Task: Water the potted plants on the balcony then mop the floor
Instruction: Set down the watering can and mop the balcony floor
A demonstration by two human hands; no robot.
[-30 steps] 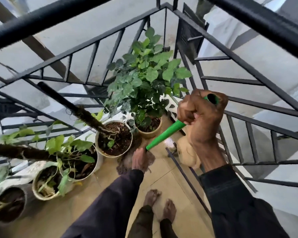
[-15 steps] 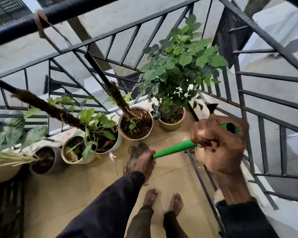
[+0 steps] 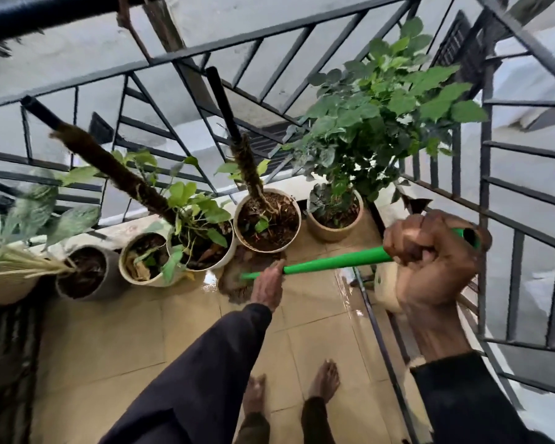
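Found right hand (image 3: pixel 436 261) raised close to the camera, clenched in a full fist round the top end of a green mop handle (image 3: pixel 337 262), knuckles turned left, wrist bent, right sleeve (image 3: pixel 462 395) dark at the forearm. Noted the dark end of the handle poking out just past the fist.

Found left hand (image 3: pixel 268 285) lower and further out, arm stretched forward and down in a dark left sleeve (image 3: pixel 205 363), back of hand uppermost, fingers wrapped about the lower shaft of the same handle. Recorded handle slanting from upper right down to lower left between the two hands.

Traced its foot to a brown stringy mop head (image 3: pixel 233 291) lying on the tan floor tiles (image 3: pixel 109 341), just in front of a white pot (image 3: pixel 298 222) and partly hidden by the left hand. Noted a wet sheen (image 3: pixel 345 285) on the tiles to the right of the mop head.

Logged a moss pole (image 3: pixel 250 168) rising tilted from that white pot. Logged a tan pot (image 3: pixel 334 233) just beside it to the right, holding a bushy green plant (image 3: pixel 382 100). Logged a row of further pots (image 3: pixel 109 283) to the left, all set along the foot of a black metal railing (image 3: pixel 269 33).

Saw two bare feet (image 3: pixel 326 379) on the tiles beneath the arms, well apart from the mop head
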